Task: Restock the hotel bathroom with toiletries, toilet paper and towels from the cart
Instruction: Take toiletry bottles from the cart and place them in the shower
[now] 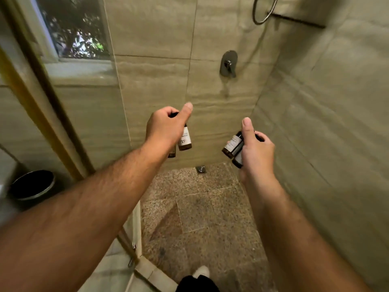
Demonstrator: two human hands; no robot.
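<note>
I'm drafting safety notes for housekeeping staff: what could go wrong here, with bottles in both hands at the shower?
1. The left hand grips two small bottles by their tops; one might slip and hit the stone floor.
2. The right hand holds another pair of bottles, so neither hand is free to catch a drop or steady the person.

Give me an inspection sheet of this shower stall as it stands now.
Surface: speckled shower floor, with a chrome fitting at the foot of the back wall.
Job's things: left bottles, two small brown labelled ones; right bottles, two more.
Clutter: nothing seen.
Hands: left hand grips its pair; right hand grips its pair.
Cables: nothing seen.
Surroundings: tiled walls, mixer valve, window, black bin at far left.
</note>
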